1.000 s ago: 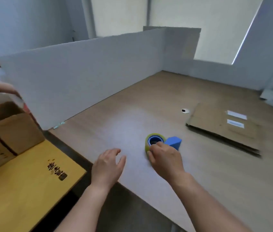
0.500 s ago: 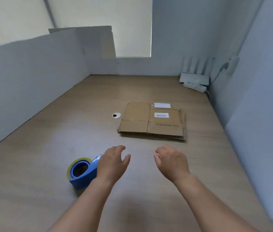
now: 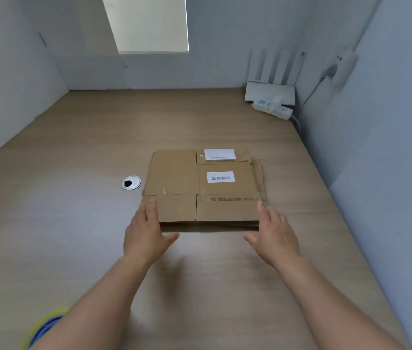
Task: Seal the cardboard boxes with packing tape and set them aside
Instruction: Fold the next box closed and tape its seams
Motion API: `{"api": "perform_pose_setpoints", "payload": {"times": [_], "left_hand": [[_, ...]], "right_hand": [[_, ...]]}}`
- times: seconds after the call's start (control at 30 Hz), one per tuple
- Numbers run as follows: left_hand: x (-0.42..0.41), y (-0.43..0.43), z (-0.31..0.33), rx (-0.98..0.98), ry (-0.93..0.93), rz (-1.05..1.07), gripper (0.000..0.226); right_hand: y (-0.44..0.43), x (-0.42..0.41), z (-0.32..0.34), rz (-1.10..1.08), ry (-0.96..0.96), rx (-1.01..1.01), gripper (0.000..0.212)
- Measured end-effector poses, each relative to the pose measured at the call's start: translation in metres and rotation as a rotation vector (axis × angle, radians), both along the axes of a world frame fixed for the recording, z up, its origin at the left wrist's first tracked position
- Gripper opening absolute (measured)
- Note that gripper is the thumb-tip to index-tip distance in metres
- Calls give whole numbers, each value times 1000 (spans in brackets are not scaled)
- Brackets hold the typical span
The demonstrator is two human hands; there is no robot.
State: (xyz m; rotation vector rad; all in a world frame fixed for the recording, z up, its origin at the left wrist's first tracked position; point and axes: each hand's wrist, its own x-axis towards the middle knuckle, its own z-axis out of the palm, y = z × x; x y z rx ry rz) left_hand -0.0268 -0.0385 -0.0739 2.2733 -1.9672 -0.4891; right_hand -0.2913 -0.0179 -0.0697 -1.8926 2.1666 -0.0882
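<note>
Flattened cardboard box lies mid-table, two white labels up. Left hand at its near-left corner, right hand at its near-right corner; fingers of both straight and spread, gripping nothing. Tape dispenser at near-left edge, partly hidden.

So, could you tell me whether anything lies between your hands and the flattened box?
Nothing visible does. The left hand and right hand, both open, are at the near corners of the box. The cable hole sits clear of its left edge, and the tape lies far back, at the view's lower left.
</note>
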Motion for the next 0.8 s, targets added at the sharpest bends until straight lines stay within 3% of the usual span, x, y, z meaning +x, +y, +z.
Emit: {"api": "perform_pose_setpoints", "payload": {"times": [0.17, 0.4, 0.53, 0.63, 0.8], "left_hand": [[14, -47, -34, 104, -64, 50, 122], [19, -49, -40, -23, 46, 26, 99], [23, -35, -8, -50, 234, 73, 95], [20, -20, 19, -77, 232, 88, 81], [18, 19, 51, -55, 240, 88, 74]], "right_hand": [[-40, -4, -26, -88, 50, 123, 105], [-44, 0, -35, -94, 87, 19, 100], [-28, 0, -14, -135, -262, -45, 93], [-12, 4, 9, -227, -604, -151, 87], [18, 10, 46, -280, -756, -360, 83]]}}
